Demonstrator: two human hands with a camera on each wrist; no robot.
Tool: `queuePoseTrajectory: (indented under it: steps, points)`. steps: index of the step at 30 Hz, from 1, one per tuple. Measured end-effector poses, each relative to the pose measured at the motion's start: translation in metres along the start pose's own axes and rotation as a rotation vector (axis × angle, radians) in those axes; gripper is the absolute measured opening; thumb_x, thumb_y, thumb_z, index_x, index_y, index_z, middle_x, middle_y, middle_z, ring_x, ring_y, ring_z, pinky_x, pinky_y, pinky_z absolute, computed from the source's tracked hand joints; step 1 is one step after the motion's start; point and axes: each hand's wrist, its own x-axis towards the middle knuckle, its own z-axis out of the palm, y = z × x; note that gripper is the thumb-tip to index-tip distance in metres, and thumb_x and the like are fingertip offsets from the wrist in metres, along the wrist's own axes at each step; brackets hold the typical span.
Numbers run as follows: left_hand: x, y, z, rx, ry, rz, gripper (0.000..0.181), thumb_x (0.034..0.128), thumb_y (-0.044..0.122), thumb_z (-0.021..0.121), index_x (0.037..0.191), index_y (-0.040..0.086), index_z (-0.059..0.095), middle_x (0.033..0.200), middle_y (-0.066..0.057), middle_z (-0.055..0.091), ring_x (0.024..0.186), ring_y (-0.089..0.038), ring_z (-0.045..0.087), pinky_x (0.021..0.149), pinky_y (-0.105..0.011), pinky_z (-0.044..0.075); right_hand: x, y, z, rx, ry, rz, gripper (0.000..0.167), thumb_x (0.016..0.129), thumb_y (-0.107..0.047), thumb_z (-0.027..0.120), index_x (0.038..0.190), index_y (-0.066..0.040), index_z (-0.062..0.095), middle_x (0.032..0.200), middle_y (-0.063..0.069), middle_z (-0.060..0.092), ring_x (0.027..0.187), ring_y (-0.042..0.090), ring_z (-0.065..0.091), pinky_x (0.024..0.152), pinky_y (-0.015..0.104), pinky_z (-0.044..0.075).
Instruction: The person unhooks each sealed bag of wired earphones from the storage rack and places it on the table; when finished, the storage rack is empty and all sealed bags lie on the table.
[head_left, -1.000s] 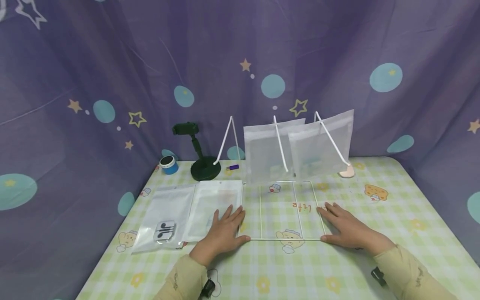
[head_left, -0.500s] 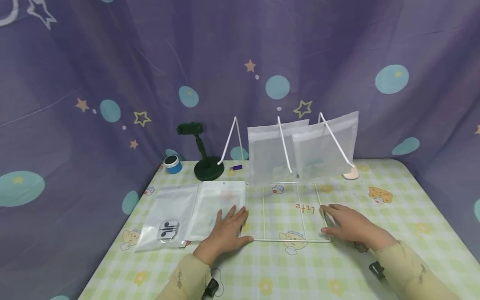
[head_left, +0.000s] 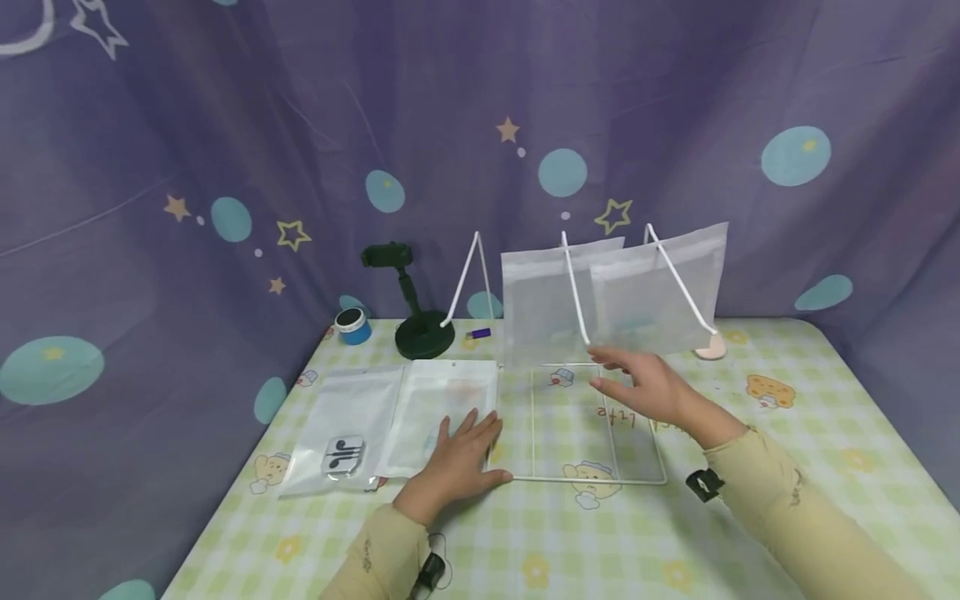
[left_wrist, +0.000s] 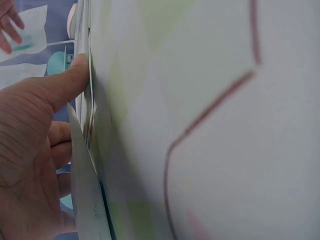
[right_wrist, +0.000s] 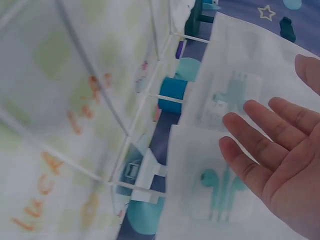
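The checked tabletop (head_left: 615, 550) runs nearest, up to the front bar of a white wire rack (head_left: 555, 480) whose base lies flat. The left hand (head_left: 459, 467) keeps its grip splayed, closed round nothing, resting across a flat white bag (head_left: 420, 408) and the base's left edge; a clear bag (head_left: 345, 412) with earphones lies along that bag's left side. The right hand (head_left: 651, 385) hangs above the base, its grip wide and holding nothing; I can't tell whether its fingertips touch the hanging pouches (head_left: 536, 308). Beyond, a dark stand (head_left: 425, 336) stands before the curtain (head_left: 450, 100)
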Motion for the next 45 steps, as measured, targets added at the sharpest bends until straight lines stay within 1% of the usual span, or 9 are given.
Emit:
queuePoseTrajectory:
  steps: [6,17,21,25,28,34,37,40,45]
  points:
    - [0.001,0.000,0.004,-0.012,0.009,0.003,0.084,0.0856,0.058,0.065,0.150,0.010,0.040,0.156,-0.005,0.033,0.145,-0.034,0.024,0.108,-0.070,0.011,0.020,0.004,-0.005,0.055,-0.053,0.058,0.065,0.097,-0.025,0.061,0.146,0.009,0.034,0.137,0.030,0.050,0.114,0.045,0.057,0.095,0.057,0.045]
    - [0.003,-0.003,0.007,-0.013,0.016,0.008,0.084,0.0850,0.059,0.065,0.149,0.011,0.041,0.156,-0.004,0.034,0.145,-0.034,0.024,0.108,-0.069,0.010,0.033,0.021,-0.005,0.106,-0.029,0.184,0.077,0.097,-0.025,0.061,0.147,0.016,0.020,0.139,0.040,0.038,0.115,0.052,0.053,0.096,0.053,0.045]
    - [0.003,-0.002,0.007,-0.010,0.013,0.006,0.084,0.0850,0.059,0.065,0.149,0.012,0.041,0.156,-0.004,0.034,0.145,-0.033,0.024,0.108,-0.069,0.011,0.038,0.026,-0.002,0.146,-0.030,0.252,0.085,0.095,-0.029,0.063,0.150,0.013,0.013,0.145,0.040,0.030,0.118,0.051,0.052,0.098,0.052,0.044]
    - [0.003,-0.001,0.007,-0.007,0.007,0.006,0.083,0.0850,0.059,0.065,0.149,0.012,0.041,0.156,-0.003,0.034,0.145,-0.032,0.024,0.109,-0.068,0.011,0.043,0.031,0.005,0.263,-0.031,0.291,0.091,0.094,-0.028,0.066,0.152,0.008,0.005,0.152,0.038,0.016,0.123,0.053,0.046,0.103,0.053,0.039]
    - [0.004,0.000,0.007,-0.002,0.005,0.010,0.083,0.0853,0.059,0.065,0.149,0.012,0.041,0.156,-0.003,0.034,0.145,-0.032,0.024,0.109,-0.068,0.011,0.047,0.034,0.010,0.324,-0.016,0.307,0.094,0.094,-0.029,0.066,0.154,0.005,0.002,0.153,0.037,0.015,0.125,0.053,0.044,0.107,0.054,0.033]
    - [0.003,0.000,0.006,-0.004,0.011,0.017,0.083,0.0857,0.059,0.064,0.150,0.012,0.040,0.156,-0.004,0.033,0.145,-0.032,0.023,0.109,-0.068,0.011,0.051,0.040,0.016,0.377,0.050,0.331,0.084,0.091,-0.032,0.069,0.152,-0.001,0.020,0.139,0.032,0.042,0.125,0.045,0.045,0.103,0.055,0.038]
    - [0.002,-0.001,0.005,0.005,0.012,0.015,0.084,0.0856,0.060,0.063,0.150,0.012,0.040,0.157,-0.003,0.033,0.145,-0.032,0.023,0.109,-0.068,0.011,0.049,0.041,0.019,0.338,0.076,0.338,0.067,0.091,-0.032,0.070,0.139,0.003,0.039,0.122,0.027,0.054,0.111,0.039,0.053,0.093,0.050,0.045]
    - [0.002,-0.002,0.006,0.013,0.014,0.012,0.084,0.0853,0.061,0.063,0.150,0.012,0.040,0.156,-0.003,0.033,0.145,-0.032,0.023,0.109,-0.068,0.011,0.046,0.042,0.021,0.379,0.074,0.337,0.050,0.093,-0.028,0.068,0.124,0.007,0.050,0.111,0.023,0.058,0.103,0.035,0.056,0.089,0.048,0.049]
    - [0.001,-0.003,0.005,0.010,0.011,0.004,0.083,0.0855,0.060,0.064,0.149,0.012,0.041,0.156,-0.004,0.033,0.145,-0.032,0.023,0.109,-0.068,0.011,0.043,0.043,0.023,0.402,0.053,0.349,0.041,0.095,-0.029,0.065,0.108,0.010,0.062,0.104,0.021,0.063,0.100,0.040,0.059,0.086,0.046,0.053]
